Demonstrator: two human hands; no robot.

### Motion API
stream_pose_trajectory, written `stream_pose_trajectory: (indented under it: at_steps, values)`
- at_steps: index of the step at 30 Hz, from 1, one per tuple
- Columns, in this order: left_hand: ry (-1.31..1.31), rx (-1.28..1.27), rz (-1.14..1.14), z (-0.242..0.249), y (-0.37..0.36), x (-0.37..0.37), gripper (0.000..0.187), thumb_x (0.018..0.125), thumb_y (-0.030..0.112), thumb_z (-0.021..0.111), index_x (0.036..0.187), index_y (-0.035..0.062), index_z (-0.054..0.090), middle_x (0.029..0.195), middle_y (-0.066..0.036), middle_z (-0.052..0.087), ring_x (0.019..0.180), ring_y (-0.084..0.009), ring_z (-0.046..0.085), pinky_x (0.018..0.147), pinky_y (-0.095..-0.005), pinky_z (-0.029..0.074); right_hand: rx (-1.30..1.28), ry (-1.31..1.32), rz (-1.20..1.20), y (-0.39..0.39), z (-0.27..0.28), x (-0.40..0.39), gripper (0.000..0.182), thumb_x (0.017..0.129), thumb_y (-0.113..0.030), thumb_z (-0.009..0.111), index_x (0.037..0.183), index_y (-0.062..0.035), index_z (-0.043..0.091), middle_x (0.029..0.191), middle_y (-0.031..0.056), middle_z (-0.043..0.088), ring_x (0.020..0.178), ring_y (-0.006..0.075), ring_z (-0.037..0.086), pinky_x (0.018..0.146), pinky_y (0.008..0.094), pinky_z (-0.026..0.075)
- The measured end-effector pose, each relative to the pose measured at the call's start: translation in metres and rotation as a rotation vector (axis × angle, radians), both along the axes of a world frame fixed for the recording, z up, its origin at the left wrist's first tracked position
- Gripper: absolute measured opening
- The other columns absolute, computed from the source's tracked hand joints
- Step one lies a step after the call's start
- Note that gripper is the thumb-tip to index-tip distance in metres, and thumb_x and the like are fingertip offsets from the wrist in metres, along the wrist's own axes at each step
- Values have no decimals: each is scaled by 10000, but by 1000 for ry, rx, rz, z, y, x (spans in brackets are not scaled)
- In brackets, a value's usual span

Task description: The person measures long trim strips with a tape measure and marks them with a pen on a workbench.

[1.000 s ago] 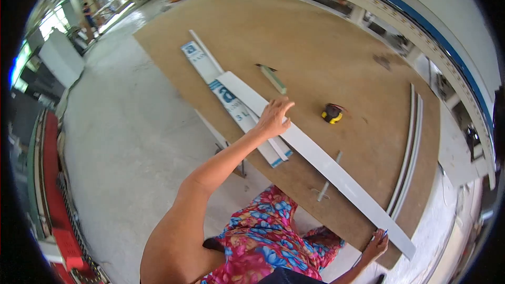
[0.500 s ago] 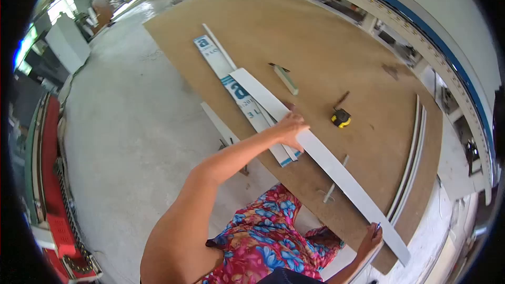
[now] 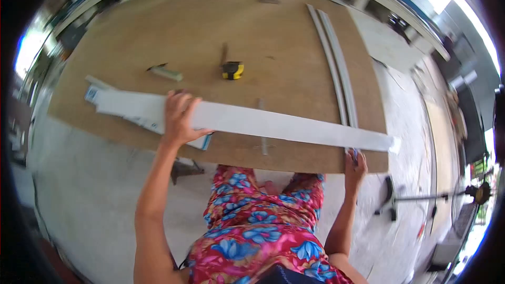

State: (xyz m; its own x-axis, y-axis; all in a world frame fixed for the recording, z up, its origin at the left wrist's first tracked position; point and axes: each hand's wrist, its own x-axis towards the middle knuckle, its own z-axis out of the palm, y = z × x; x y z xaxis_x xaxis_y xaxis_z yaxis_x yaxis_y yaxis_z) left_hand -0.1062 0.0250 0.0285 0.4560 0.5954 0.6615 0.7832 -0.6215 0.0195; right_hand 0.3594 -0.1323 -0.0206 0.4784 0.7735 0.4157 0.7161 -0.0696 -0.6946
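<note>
A long white flat strip lies across the front of the brown board tabletop, its right end reaching past the board's edge. My left hand is closed around the strip left of its middle, thumb at the near edge and fingers over the far edge. By the near edge close to the right end, my right hand pinches a slim blue pen, mostly covered by the fingers. Under the strip's left part, a white piece with blue print partly shows.
A yellow-black tape measure and a pale green-handled tool lie beyond the strip on the board. Two thin white rails run away at right, passing under the strip. A black-footed stand is on the floor at right.
My view has swung to the right, so the strip now looks nearly level. My left hand remains on the strip and my right hand remains near its right end with the pen.
</note>
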Motion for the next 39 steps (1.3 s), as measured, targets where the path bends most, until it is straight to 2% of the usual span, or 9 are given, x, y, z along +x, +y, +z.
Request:
stream_pose_trajectory:
  at_steps: [2, 5, 9, 12, 18, 19, 27, 34, 39]
  values:
    - [24, 88, 3, 7, -5, 0, 762, 571, 577, 718, 1097, 60, 523, 1075, -130, 447, 1043, -327, 456, 982, -568, 265, -101, -61, -65, 2, 12, 6, 313, 714, -140, 695, 986, -21, 596, 1033, 115, 557, 818, 247, 577, 701, 310, 470]
    - [76, 181, 16, 28, -10, -4, 781, 598, 602, 696, 1136, 71, 502, 1085, -118, 447, 1040, -303, 466, 997, -575, 253, -89, -163, 11, 7, 60, -6, 570, 623, -170, 761, 1135, -58, 536, 1198, 105, 471, 971, 279, 545, 793, 351, 467]
    - [122, 286, 15, 56, -12, -14, 804, 630, 631, 665, 1175, 67, 486, 1125, -111, 446, 1091, -296, 444, 1017, -579, 247, -237, -457, 135, 18, 81, 1, 908, 517, -224, 811, 1318, -133, 394, 1310, 92, 391, 1134, 274, 451, 907, 397, 410]
    - [131, 331, 17, 75, -16, -15, 809, 608, 651, 664, 1162, 85, 496, 1108, -93, 450, 1059, -282, 462, 1024, -565, 247, -259, -548, 229, 24, 89, 6, 937, 501, -218, 807, 1330, -132, 380, 1301, 94, 406, 1085, 273, 473, 923, 391, 393]
    - [118, 351, 26, 92, -22, -19, 810, 612, 673, 642, 1150, 82, 508, 1107, -93, 451, 1062, -285, 462, 1015, -574, 259, -267, -564, 260, 27, 85, 23, 826, 484, -199, 771, 1239, -87, 455, 1114, 96, 530, 958, 276, 497, 845, 385, 410]
    - [118, 345, 15, 94, -20, -20, 808, 621, 676, 631, 1155, 83, 506, 1109, -97, 455, 1066, -291, 461, 1013, -573, 262, -192, -587, 261, 25, 86, 24, 729, 462, -210, 765, 1132, -77, 509, 1000, 85, 562, 893, 272, 505, 792, 378, 415]
    - [123, 177, -130, 115, 37, -6, 811, 675, 670, 562, 1217, 70, 495, 1245, -147, 446, 1175, -342, 421, 1015, -517, 275, -59, -683, 255, -19, 107, 16, 643, 375, -266, 787, 950, -82, 568, 778, 63, 552, 722, 255, 490, 672, 373, 405]
    - [-22, -10, -140, 116, 61, 71, 708, 686, 295, 729, 1308, 137, 430, 1410, -131, 287, 1300, -334, 267, 1045, -420, 282, -151, -522, 53, -47, 88, 3, 595, 396, -241, 776, 922, -56, 571, 777, 81, 568, 714, 272, 506, 631, 385, 428]
    - [-194, -115, -104, 73, 31, 79, 557, 735, 233, 699, 1242, 122, 496, 1366, -131, 344, 1250, -322, 343, 1022, -422, 315, -285, -452, -166, -16, 67, 20, 528, 523, -305, 778, 947, -36, 615, 847, 144, 633, 843, 322, 576, 758, 432, 454]
